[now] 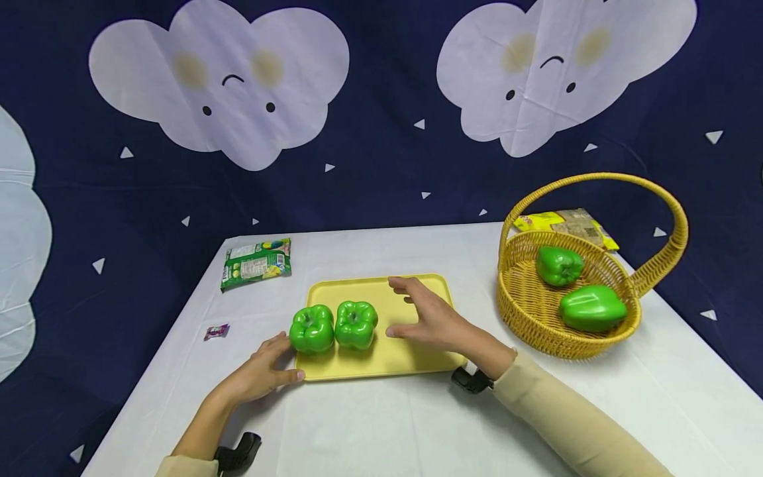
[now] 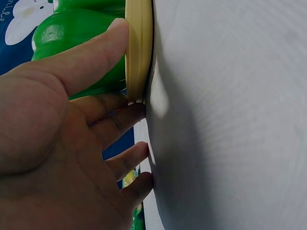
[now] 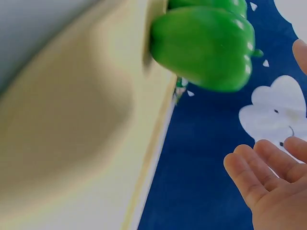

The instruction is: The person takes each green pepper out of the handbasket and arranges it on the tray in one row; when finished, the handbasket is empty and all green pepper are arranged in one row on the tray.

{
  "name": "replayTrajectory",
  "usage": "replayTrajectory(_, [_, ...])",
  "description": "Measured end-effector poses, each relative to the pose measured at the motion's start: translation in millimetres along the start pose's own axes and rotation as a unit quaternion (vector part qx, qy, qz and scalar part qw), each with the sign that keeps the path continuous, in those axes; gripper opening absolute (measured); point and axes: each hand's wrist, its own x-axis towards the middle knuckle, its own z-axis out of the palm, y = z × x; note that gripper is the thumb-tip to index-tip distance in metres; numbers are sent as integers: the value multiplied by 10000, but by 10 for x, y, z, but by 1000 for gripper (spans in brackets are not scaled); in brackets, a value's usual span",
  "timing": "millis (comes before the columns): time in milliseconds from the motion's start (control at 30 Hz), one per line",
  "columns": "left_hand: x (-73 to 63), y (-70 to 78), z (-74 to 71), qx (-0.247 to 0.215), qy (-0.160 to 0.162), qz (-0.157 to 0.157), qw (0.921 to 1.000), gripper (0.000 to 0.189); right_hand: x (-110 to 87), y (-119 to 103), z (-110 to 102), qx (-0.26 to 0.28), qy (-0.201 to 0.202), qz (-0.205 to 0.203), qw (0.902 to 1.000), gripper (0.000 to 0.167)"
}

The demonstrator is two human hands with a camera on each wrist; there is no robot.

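Note:
Two green bell peppers, a left one (image 1: 312,331) and a right one (image 1: 356,326), stand side by side with stems up on the left half of a yellow tray (image 1: 411,354). My left hand (image 1: 261,372) is at the tray's left edge. In the left wrist view its thumb (image 2: 98,55) meets the tray rim (image 2: 138,52), while the relaxed fingers reach along the table beside it. Over the tray's right half hovers my right hand (image 1: 434,319), thumb and fingers spread apart, nothing between them. The right wrist view shows its fingers (image 3: 268,170) apart from the nearer pepper (image 3: 204,50).
A wicker basket (image 1: 509,308) with a tall handle, holding two more green peppers (image 1: 593,308), stands to the right. Behind it lies a yellow packet (image 1: 572,224). A green snack packet (image 1: 256,264) and a small purple wrapped candy (image 1: 216,332) lie on the left.

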Motion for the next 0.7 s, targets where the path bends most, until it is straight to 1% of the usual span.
replayTrajectory(167, [1,-11,4,-56,37,23,10000,73,-62,0,-221,-198,214,-214,9993,80])
replayTrajectory(400, [6,-25,6,-97,55,18,9999,73,-139,-3,-554,-667,398,-230,9967,78])
replayTrajectory(567, [10,-28,11,-127,35,-56,9999,72,-166,60,-767,-937,630,-441,9926,75])
replayTrajectory(633, [13,-27,12,-146,27,-88,9999,72,-182,89,-848,-1020,732,-487,9909,73])
replayTrajectory(700, [13,-24,12,-156,20,-98,9998,72,-200,113,-930,-1086,790,-450,9899,71])
